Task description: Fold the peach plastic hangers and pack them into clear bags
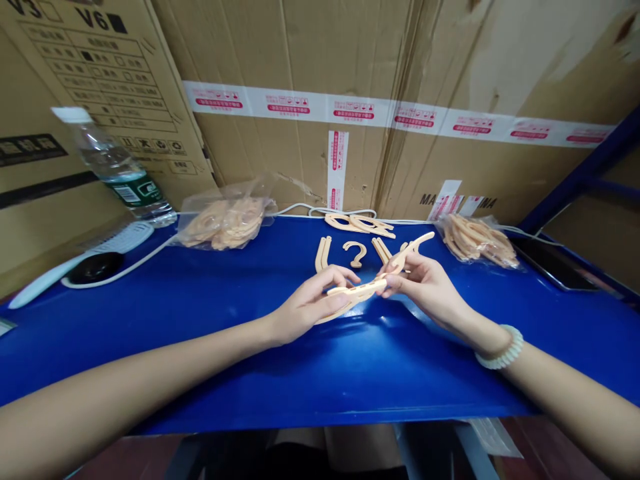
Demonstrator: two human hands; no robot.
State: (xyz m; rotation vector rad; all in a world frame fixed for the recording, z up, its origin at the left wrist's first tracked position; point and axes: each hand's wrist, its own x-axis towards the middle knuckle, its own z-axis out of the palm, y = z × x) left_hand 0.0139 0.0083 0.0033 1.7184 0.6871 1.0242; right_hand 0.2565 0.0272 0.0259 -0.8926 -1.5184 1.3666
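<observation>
My left hand [303,308] is closed on a beige plastic hanger piece [364,291] with small slots along its edge, thumb on the near side. My right hand [436,288] pinches a curved beige hanger arm [423,239], whose tip sticks up past the fingers. The two pieces meet between my hands, above the table; whether they are joined I cannot tell. Just behind lies a beige hanger hook [356,255]. Slim curved strips [323,253] lie left of it, and more strips [381,250] to its right, partly hidden by my right hand.
Flat beige pieces [357,224] lie at the back of the blue table [300,380]. Bags of such parts stand left [225,223] and right [477,240]. A water bottle [120,167], pale blue fan-like tool [60,270], black mouse-like object [95,268], phone [553,263] and cardboard boxes [300,153] surround them.
</observation>
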